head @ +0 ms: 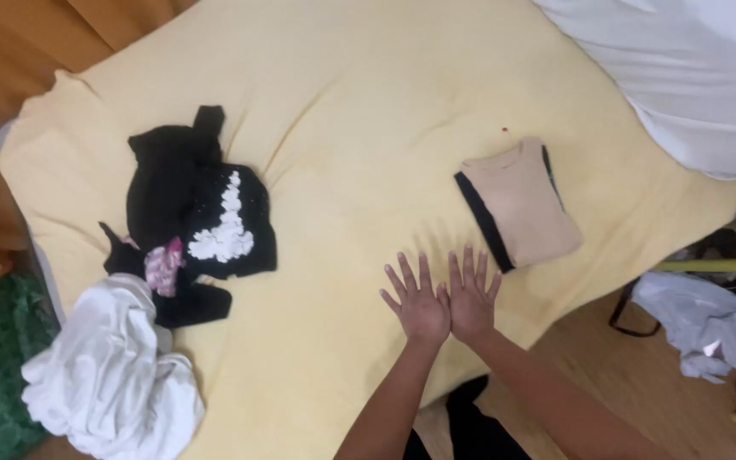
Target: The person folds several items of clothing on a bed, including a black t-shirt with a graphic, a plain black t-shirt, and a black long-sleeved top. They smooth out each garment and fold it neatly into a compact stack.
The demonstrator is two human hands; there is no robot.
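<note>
Hands were flat and empty on the yellow bedsheet (359, 111), left hand (420, 304) and right hand (472, 296) side by side, thumbs touching, fingers spread, holding nothing. Folded beige top with black trim (521, 204) lay just beyond my right hand, so by my read one piece was done. Left to do, I'd judge: the black garment pile with white print (193, 217) and the crumpled white cloth (112, 375), both well apart to my left, unfolded.

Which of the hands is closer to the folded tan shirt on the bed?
Right. The right hand lies flat on the yellow bedsheet just beside the folded tan shirt, not touching it. The left hand lies flat farther away, on the right hand's other side.
</note>
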